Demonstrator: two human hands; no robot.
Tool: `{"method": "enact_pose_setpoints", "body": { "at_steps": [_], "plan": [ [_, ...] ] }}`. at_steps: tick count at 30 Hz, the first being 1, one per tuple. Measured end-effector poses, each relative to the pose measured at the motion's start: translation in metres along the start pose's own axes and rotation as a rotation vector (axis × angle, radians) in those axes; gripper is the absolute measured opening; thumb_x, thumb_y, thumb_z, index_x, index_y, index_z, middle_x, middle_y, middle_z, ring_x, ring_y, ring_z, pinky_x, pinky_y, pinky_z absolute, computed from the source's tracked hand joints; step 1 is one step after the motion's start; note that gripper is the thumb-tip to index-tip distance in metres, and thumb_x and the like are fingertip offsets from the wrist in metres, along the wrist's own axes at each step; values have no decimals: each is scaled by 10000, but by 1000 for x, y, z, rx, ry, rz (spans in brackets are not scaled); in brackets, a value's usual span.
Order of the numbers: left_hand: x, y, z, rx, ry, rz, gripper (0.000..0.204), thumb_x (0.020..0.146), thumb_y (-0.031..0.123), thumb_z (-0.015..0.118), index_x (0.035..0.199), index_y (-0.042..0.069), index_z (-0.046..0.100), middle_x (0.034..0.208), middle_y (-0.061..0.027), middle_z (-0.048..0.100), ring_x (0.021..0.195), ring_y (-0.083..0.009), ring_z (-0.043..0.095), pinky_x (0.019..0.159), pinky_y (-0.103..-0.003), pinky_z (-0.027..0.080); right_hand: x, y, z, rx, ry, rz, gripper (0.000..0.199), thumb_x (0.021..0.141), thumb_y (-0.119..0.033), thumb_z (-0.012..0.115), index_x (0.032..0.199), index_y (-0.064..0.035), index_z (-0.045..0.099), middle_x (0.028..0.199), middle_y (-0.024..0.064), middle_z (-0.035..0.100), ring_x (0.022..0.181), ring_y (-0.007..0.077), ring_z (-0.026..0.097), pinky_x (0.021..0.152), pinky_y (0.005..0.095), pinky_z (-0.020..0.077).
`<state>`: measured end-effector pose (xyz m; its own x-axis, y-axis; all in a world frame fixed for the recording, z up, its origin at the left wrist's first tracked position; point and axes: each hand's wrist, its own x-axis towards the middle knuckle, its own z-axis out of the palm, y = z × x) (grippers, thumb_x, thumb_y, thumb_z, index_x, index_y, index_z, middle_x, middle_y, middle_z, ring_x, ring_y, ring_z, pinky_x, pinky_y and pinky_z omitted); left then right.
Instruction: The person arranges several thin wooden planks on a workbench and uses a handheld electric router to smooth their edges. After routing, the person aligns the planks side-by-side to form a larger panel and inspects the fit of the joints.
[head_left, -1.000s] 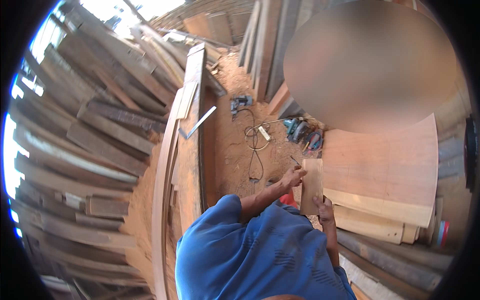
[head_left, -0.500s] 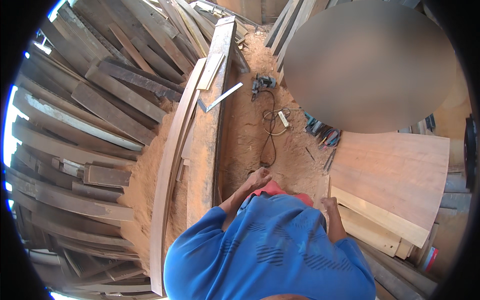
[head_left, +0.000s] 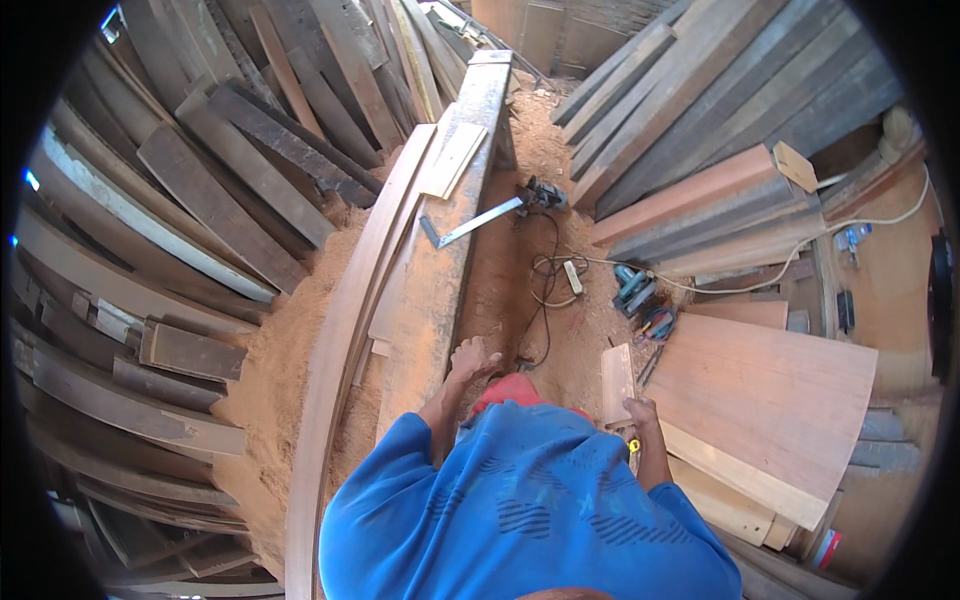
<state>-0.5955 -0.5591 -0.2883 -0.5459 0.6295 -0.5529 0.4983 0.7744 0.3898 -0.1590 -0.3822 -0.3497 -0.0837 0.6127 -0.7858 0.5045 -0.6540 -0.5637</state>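
My left hand (head_left: pixel 474 359) is beside the wooden bench (head_left: pixel 425 290), with its fingers apart and nothing in them. My right hand (head_left: pixel 641 411) is closed on the lower end of a short pale board (head_left: pixel 617 376), which points away from me. A small yellow item (head_left: pixel 634 446) shows near my right wrist; its kind is too small to tell. On the bench lie a try square (head_left: pixel 478 222) with a metal blade and a pale wood offcut (head_left: pixel 455 160). A long plank (head_left: pixel 345 310) runs along the bench's left side.
A corded power tool (head_left: pixel 543 193), a white power strip (head_left: pixel 572 278) and a teal power tool (head_left: pixel 634 288) lie on the sawdust floor. A wide wood panel (head_left: pixel 765 390) is at the right. Stacked boards (head_left: pixel 200 220) line the left; more boards (head_left: pixel 690 90) lean at the far right.
My view has shifted. The short board in my right hand now shows its broad face. My left hand has moved slightly left and its fingers have spread. The blurred patch at the right is gone.
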Motion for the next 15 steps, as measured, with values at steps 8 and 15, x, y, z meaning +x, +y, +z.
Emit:
{"method": "enact_pose_setpoints", "body": {
  "at_steps": [8, 15],
  "plan": [
    [18, -65, 13, 298, 90, -193, 754, 851, 481, 675, 1360, -44, 492, 1334, -333, 536, 1314, -484, 457, 1067, -523, 409, 10, 5, -36, 76, 190, 112, 346, 821, -147, 730, 1100, 47, 670, 922, 98, 661, 802, 212, 630, 678, 375, 525],
    [1, -68, 62, -266, -48, -191, 548, 881, 484, 602, 1088, -14, 699, 1112, -304, 672, 1114, -418, 636, 961, -443, 505, 14, -32, -70, -263, 254, 288, 388, 757, -112, 774, 1084, 75, 678, 1031, 202, 708, 910, 351, 695, 762, 534, 588]
  ]
}}
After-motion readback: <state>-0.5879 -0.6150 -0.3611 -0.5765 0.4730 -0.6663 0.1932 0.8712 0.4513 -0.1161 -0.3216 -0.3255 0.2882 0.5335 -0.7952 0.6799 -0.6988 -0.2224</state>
